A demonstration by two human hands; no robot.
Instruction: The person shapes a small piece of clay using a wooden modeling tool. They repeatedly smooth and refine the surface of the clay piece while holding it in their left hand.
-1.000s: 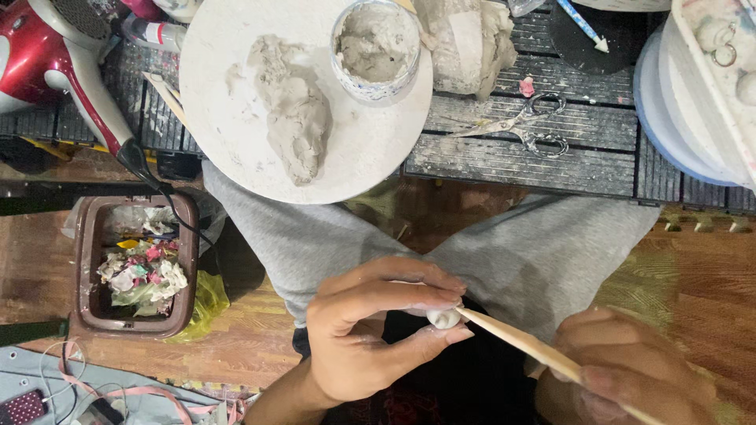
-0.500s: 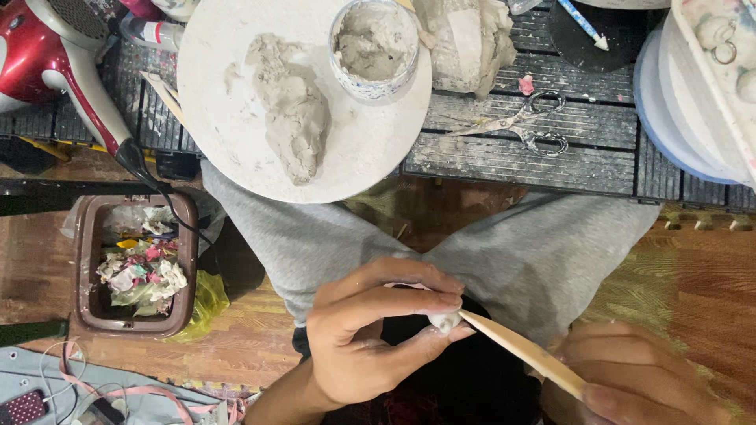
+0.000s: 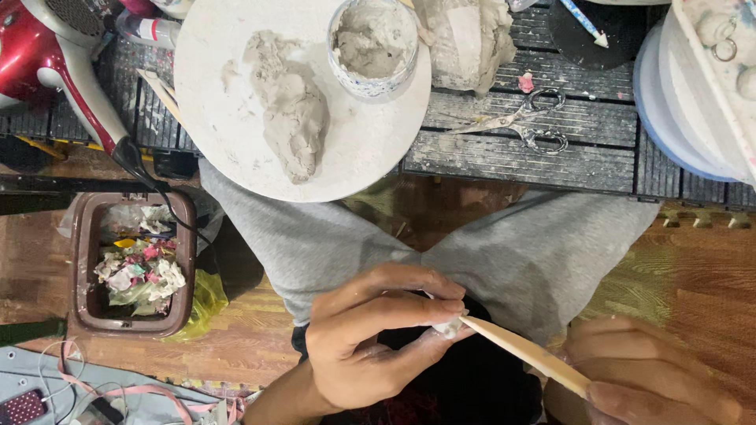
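My left hand (image 3: 370, 334) pinches a small white clay piece (image 3: 450, 326) between thumb and fingers, low in the view over my lap. My right hand (image 3: 654, 382) at the bottom right grips a pale wooden modelling stick (image 3: 524, 354), whose tip touches the clay piece. Above my knees, a round white board (image 3: 236, 118) carries a lump of grey clay (image 3: 291, 110) and a cup of wet grey clay (image 3: 372, 43).
Scissors (image 3: 516, 122) lie on the dark slatted table (image 3: 567, 153). A red hair dryer (image 3: 47, 71) sits at the top left. A brown bin (image 3: 83, 311) of scraps stands on the floor at left. Stacked round white and blue trays (image 3: 677, 110) are at the right edge.
My right hand and the stick shifted slightly, the tip staying at the clay piece. My left hand kept its pinch almost still.
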